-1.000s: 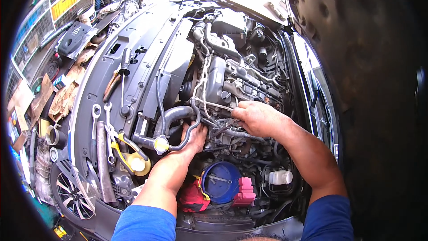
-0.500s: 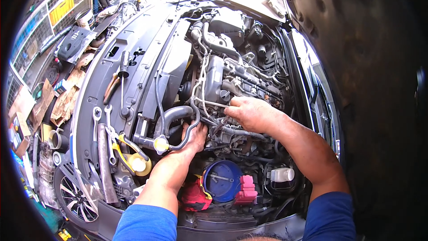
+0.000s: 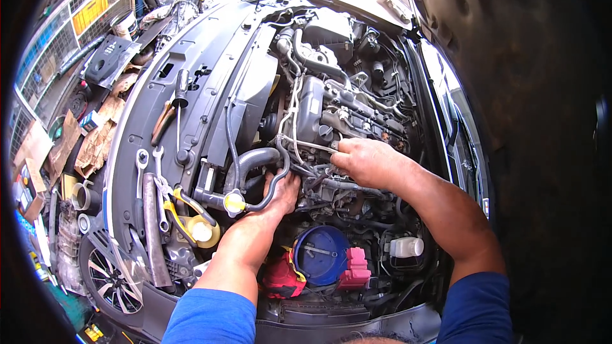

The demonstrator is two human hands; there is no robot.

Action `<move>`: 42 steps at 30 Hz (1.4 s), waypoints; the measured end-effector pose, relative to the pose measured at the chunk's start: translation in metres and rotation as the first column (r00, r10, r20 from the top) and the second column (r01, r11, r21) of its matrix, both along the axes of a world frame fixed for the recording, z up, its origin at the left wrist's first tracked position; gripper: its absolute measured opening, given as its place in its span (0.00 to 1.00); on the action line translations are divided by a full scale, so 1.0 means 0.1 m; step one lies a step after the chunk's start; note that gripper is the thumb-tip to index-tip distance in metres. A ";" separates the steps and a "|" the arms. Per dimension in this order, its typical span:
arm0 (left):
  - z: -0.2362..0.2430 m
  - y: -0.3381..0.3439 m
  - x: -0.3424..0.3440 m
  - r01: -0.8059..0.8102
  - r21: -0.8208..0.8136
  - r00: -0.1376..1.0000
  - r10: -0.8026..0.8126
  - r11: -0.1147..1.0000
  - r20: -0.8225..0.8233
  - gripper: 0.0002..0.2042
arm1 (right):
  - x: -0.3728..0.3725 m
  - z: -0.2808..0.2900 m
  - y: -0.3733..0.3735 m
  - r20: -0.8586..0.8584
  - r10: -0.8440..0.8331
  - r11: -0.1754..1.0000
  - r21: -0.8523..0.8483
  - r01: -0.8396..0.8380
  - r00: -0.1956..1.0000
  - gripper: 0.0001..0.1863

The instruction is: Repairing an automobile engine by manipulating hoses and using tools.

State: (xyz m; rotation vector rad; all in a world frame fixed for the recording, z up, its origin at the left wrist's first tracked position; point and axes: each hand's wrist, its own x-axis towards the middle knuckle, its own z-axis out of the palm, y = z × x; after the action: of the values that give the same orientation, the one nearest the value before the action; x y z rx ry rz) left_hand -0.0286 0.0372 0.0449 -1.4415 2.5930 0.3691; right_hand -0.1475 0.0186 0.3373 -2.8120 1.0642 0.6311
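I lean over an open car engine bay [image 3: 331, 114]. My left hand [image 3: 284, 192] reaches down among the hoses, its fingers curled around a thin black hose [image 3: 271, 192] beside a thick black coolant hose [image 3: 252, 160]. My right hand [image 3: 364, 160] rests on the engine's near side, fingers closed on a small part or connector that the hand hides. Both forearms come up from the lower edge in blue sleeves.
Spanners [image 3: 141, 169], pliers [image 3: 160, 124] and a long metal bar [image 3: 152, 229] lie on the front panel at left. A yellow cap [image 3: 234, 202], a blue round cover [image 3: 322, 255], red parts [image 3: 282, 279] and a white reservoir [image 3: 406, 246] sit near me. The raised bonnet [image 3: 510, 89] looms at right.
My right hand has shifted slightly left along the engine. My left hand stays on the thin hose. The view has tilted a little.
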 end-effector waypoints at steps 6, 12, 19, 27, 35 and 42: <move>-0.10 0.03 -0.01 -0.048 -0.125 0.997 0.040 0.991 -0.065 0.26 | 0.04 -0.05 -0.04 0.017 -0.383 0.924 0.002 0.384 0.923 0.17; -0.19 0.01 -0.03 -0.032 -0.154 0.996 0.019 0.987 -0.087 0.26 | 0.02 0.00 -0.03 0.061 0.224 0.971 -0.099 -0.217 0.973 0.11; -0.05 0.03 0.00 -0.037 -0.059 0.998 0.034 0.998 -0.049 0.25 | 0.12 -0.02 -0.11 -0.118 -0.426 0.897 0.073 0.436 0.897 0.17; 0.06 0.05 0.03 -0.055 -0.090 0.997 0.050 0.994 -0.065 0.24 | 0.01 0.06 -0.06 -0.022 -0.018 0.998 0.064 0.020 1.000 0.14; 0.02 0.05 0.02 -0.075 -0.108 0.993 0.064 0.991 -0.099 0.23 | 0.06 -0.04 -0.02 -0.113 -0.201 0.980 -0.029 0.199 0.973 0.12; -0.05 0.03 0.01 -0.051 -0.089 0.996 0.044 0.995 -0.080 0.22 | 0.01 -0.09 0.00 -0.130 0.155 0.988 0.009 -0.155 0.979 0.08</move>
State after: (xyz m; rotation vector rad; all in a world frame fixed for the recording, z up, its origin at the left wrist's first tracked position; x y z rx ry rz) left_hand -0.0280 0.0404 0.0395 -1.5509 2.6734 0.3229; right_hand -0.1466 0.0186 0.3279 -2.9107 0.8680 0.8387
